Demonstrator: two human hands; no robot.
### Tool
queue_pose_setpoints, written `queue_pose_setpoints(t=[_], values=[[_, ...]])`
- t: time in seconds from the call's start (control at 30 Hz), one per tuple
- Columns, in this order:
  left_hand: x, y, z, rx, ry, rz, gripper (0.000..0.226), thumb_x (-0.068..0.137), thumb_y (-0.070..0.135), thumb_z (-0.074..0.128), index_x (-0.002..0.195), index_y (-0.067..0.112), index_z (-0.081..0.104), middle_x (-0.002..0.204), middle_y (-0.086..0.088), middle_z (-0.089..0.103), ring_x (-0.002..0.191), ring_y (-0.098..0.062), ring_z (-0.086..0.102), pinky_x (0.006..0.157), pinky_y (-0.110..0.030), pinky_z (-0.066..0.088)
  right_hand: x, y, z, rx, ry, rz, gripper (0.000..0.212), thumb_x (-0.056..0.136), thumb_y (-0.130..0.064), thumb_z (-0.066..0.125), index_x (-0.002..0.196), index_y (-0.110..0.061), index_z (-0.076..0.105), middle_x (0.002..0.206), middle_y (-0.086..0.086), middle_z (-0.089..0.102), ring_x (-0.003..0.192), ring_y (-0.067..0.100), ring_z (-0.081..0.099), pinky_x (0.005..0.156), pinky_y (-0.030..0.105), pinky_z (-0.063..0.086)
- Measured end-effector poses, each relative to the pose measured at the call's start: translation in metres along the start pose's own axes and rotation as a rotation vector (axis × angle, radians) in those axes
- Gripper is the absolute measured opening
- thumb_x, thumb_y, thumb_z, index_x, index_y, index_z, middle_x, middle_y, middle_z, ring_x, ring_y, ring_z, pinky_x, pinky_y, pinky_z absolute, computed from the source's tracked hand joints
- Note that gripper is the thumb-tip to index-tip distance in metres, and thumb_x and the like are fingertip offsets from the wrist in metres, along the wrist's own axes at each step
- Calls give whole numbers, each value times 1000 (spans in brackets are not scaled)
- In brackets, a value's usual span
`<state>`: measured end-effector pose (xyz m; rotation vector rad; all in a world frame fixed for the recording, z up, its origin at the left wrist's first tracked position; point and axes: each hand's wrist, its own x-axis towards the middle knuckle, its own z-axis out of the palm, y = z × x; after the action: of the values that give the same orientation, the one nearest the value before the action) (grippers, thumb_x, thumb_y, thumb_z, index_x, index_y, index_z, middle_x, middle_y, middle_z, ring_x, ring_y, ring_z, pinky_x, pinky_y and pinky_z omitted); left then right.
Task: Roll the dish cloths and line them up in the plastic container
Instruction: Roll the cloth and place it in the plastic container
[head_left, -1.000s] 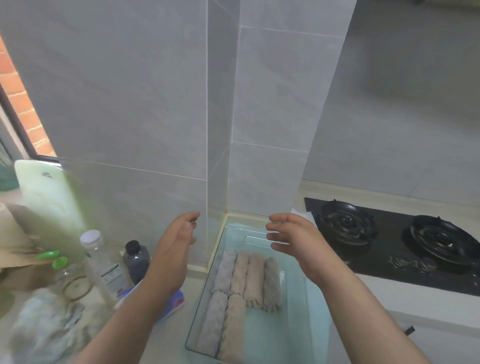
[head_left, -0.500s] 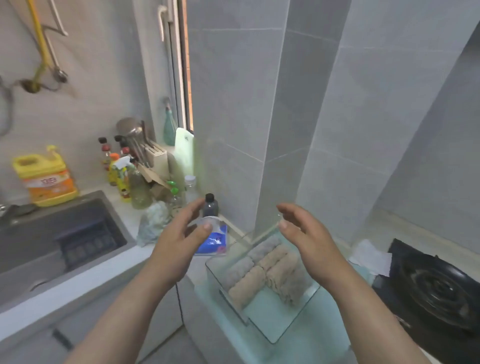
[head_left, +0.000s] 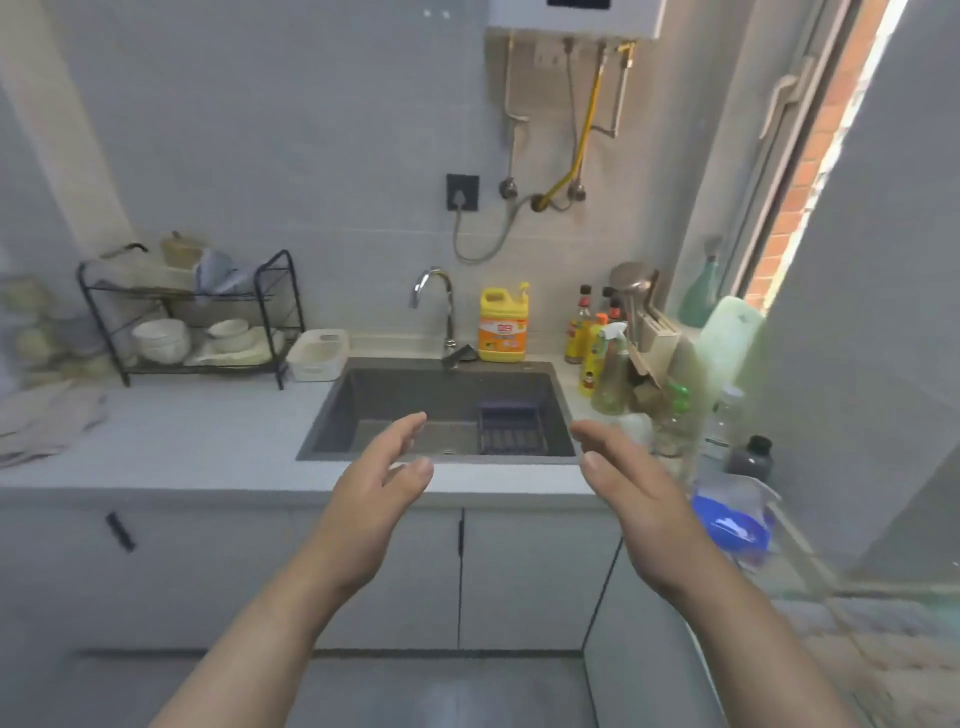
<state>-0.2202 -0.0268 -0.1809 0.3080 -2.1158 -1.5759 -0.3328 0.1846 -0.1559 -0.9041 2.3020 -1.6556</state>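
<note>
View has swung left, off the plastic container and onto the sink (head_left: 405, 395); both hands came along empty. Unrolled dish cloths (head_left: 47, 421) lie in a flat pile at far left of the table (head_left: 208, 436), well apart from either hand. Container maybe the blur at lower right, cannot tell. Cloths look soft, light, floppy: likely best pinched at an edge or corner. Over the sink front, left hand (head_left: 379, 483) and right hand (head_left: 623, 478) reach forward, palms facing, each grip wide, holding nothing
</note>
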Motion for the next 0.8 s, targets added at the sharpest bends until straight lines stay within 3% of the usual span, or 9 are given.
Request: queue_pose_setpoints(t=[0.17, 0.3, 0.37, 0.47, 0.53, 0.6, 0.8], values=[[-40, -27, -136, 7, 259, -82, 62, 61, 66, 48, 120, 49, 44, 139, 18, 45, 129, 7, 38, 106, -21, 30, 42, -40, 138, -2, -233, -91, 47, 81, -52, 44, 128, -44, 48, 130, -29, 48, 119, -13, 43, 94, 19, 36], [-65, -48, -245, 2, 443, -113, 74, 59, 64, 51, 127, 37, 45, 136, 18, 47, 126, 13, 38, 96, -5, 33, 70, -71, 255, -18, -386, -120, 35, 96, -41, 50, 131, -43, 47, 136, -22, 47, 124, 4, 46, 94, 22, 35], [-73, -59, -295, 5, 528, -122, 70, 62, 59, 54, 127, 35, 46, 136, 15, 48, 126, 9, 40, 91, -3, 34, 81, -89, 309, -29, -435, -133, 34, 96, -40, 49, 130, -45, 46, 136, -23, 46, 127, 5, 43, 98, 25, 34], [-77, -74, -360, 14, 632, -133, 58, 74, 42, 52, 130, 28, 46, 139, 8, 48, 128, -1, 42, 103, -15, 34, 93, -115, 375, -33, -495, -144, 40, 95, -44, 47, 135, -43, 43, 139, -26, 42, 130, 1, 39, 104, 26, 32], [-76, -83, -392, 24, 678, -145, 60, 75, 41, 49, 133, 25, 47, 141, 6, 47, 130, -5, 42, 114, -34, 31, 102, -127, 407, -36, -523, -139, 43, 95, -46, 46, 138, -42, 40, 140, -27, 40, 129, 1, 39, 104, 27, 32], [-71, -89, -417, 32, 697, -154, 62, 75, 42, 49, 134, 23, 47, 141, 5, 47, 131, -6, 42, 115, -41, 30, 112, -135, 432, -36, -540, -139, 44, 95, -46, 46, 138, -44, 40, 140, -28, 40, 128, 1, 41, 103, 26, 33], [-41, -125, -463, 21, 702, -205, 54, 79, 42, 53, 131, 31, 48, 138, 12, 48, 128, -1, 42, 110, -28, 30, 158, -135, 489, -45, -557, -92, 43, 95, -42, 48, 137, -41, 41, 137, -24, 42, 129, 3, 41, 100, 25, 34]])
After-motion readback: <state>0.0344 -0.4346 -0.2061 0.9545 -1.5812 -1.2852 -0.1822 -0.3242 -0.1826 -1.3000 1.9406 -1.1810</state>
